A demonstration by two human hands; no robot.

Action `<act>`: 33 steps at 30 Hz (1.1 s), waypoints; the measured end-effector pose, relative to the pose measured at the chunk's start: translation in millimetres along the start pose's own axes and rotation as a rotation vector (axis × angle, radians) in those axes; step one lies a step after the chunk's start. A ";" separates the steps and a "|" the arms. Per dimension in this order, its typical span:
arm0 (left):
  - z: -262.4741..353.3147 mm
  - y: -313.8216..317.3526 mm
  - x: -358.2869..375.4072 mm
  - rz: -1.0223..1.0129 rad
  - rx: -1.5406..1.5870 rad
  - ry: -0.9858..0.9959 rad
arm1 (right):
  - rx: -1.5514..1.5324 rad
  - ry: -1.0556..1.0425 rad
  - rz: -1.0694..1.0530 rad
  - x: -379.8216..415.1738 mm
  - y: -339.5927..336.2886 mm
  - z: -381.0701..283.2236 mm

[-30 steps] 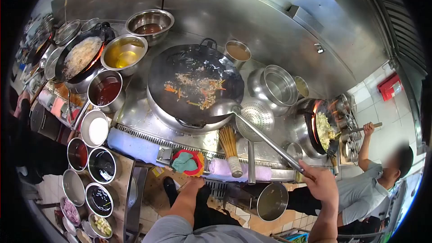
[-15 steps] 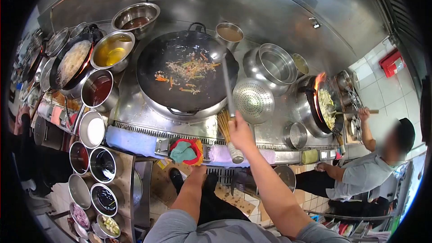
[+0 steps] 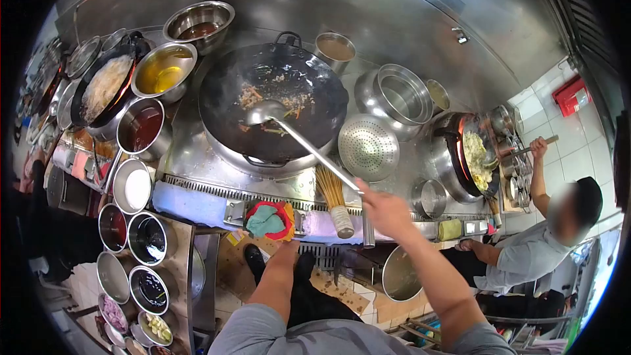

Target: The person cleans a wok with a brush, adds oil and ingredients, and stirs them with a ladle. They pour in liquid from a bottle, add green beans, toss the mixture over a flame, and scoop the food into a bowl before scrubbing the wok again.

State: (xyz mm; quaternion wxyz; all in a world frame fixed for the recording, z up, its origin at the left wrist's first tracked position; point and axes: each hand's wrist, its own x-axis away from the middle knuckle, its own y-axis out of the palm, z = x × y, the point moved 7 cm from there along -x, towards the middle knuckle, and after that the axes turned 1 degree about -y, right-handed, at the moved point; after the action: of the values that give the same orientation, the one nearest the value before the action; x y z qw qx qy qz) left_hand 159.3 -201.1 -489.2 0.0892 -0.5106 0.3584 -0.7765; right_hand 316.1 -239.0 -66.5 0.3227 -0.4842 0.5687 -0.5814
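Note:
A large black wok (image 3: pixel 227 135) stands on the stove with chopped food (image 3: pixel 299 102) in it: small pale crumbs and orange and yellowish strips. My right hand (image 3: pixel 388 212) is closed round the handle end of a long metal ladle (image 3: pixel 312 148), whose bowl rests over the food left of the wok's middle. A bunched cloth (image 3: pixel 266 220), green, red and yellow, is in my left hand (image 3: pixel 285 250) at the stove's front edge; the fingers are hidden by it. A bamboo wok brush (image 3: pixel 338 207) lies between the wok and my right hand.
Steel bowls of oil (image 3: pixel 164 77) and dark red liquid (image 3: pixel 141 128) stand left of the wok. A perforated strainer (image 3: pixel 368 148) is on its right. Sauce pots (image 3: pixel 148 238) line the left cart. A co-worker (image 3: pixel 526 250) stirs a flaming wok (image 3: pixel 455 164) at right.
My right hand has moved right and down, and the ladle has swung left so its bowl is now in the wok among the food. My left hand and cloth stay nearly still.

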 end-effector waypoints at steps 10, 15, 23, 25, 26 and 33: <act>-3.7 -1.5 -3.1 0.000 0.025 -0.010 | -0.077 -0.016 -0.049 110.4 -134.6 34.0; -6.8 -5.2 -1.0 0.008 0.034 -0.019 | -0.248 -0.065 -0.014 20.2 -40.4 44.5; -10.4 4.9 8.7 0.010 0.024 -0.022 | -0.879 0.135 0.243 -105.5 64.4 -11.8; -9.5 5.5 9.4 0.010 0.014 -0.015 | -1.155 0.354 0.037 -101.5 67.6 -50.9; -8.6 5.2 9.4 0.010 0.014 -0.015 | -1.229 0.345 -0.064 -96.8 63.1 -65.4; -5.4 -0.1 6.4 0.000 -0.024 -0.009 | -0.628 -0.313 0.342 -53.6 8.1 -89.6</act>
State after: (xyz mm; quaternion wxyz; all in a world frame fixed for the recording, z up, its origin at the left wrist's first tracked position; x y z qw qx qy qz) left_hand 151.8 -201.8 -485.7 0.0845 -0.5152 0.3673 -0.7697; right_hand 248.7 -159.3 -74.5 0.3340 -0.5403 0.7354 -0.2359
